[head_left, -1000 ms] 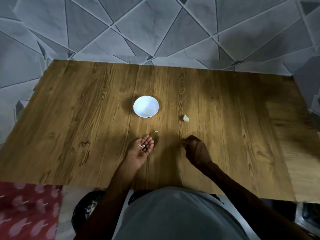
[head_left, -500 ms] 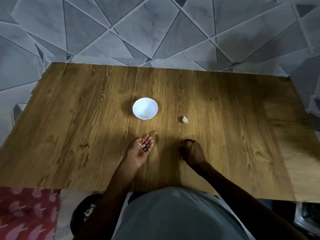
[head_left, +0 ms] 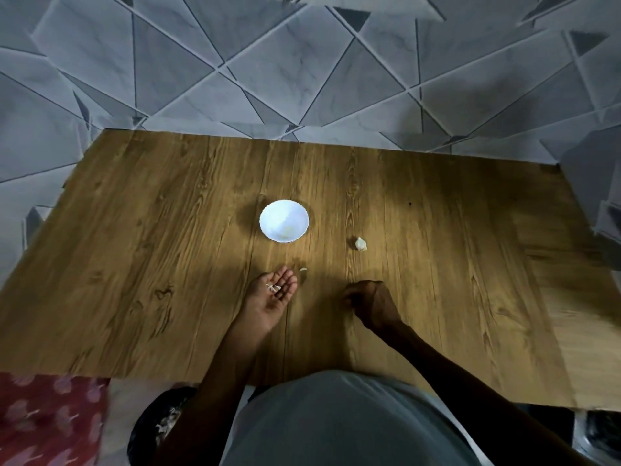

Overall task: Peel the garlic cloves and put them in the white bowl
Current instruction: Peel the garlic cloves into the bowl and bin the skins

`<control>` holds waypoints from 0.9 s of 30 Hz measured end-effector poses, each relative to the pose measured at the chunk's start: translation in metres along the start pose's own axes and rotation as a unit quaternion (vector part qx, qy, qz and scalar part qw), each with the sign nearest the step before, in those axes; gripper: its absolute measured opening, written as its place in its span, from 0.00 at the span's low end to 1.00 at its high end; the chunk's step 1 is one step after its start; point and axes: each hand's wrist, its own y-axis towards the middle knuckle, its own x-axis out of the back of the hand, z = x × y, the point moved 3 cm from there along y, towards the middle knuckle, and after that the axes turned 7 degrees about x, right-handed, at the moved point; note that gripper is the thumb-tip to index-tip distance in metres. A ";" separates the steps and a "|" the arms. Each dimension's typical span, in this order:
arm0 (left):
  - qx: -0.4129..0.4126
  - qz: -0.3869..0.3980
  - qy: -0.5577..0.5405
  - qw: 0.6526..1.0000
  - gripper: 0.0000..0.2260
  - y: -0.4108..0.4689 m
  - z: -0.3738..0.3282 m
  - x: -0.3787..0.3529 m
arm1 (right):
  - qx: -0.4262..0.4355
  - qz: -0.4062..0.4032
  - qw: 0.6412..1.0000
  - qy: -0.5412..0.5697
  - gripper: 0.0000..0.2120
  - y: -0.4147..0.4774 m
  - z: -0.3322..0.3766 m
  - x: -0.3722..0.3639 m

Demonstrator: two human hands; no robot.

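The white bowl (head_left: 284, 220) stands mid-table on the wooden table (head_left: 134, 247). An unpeeled garlic clove (head_left: 360, 244) lies to its right. My left hand (head_left: 270, 299) rests palm up on the table below the bowl, fingers relaxed, with small bits of garlic skin (head_left: 273, 287) lying on the palm. A tiny scrap of skin (head_left: 303, 269) sits on the wood just beyond its fingertips. My right hand (head_left: 371, 302) rests on the table with fingers curled inward; whether anything is inside is hidden.
A dark bin (head_left: 158, 425) holding pale peelings stands on the floor under the table's near edge. Red patterned cloth (head_left: 47, 418) lies at the lower left. A grey tiled wall (head_left: 302, 68) rises behind the table.
Both hands have stayed almost in place; my right hand has shifted slightly toward me. The bowl and the clove have not moved.
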 end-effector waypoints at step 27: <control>0.009 -0.036 0.048 0.998 0.14 0.001 0.014 -0.002 | 0.006 -0.005 0.997 -0.078 0.11 -0.006 0.011 -0.029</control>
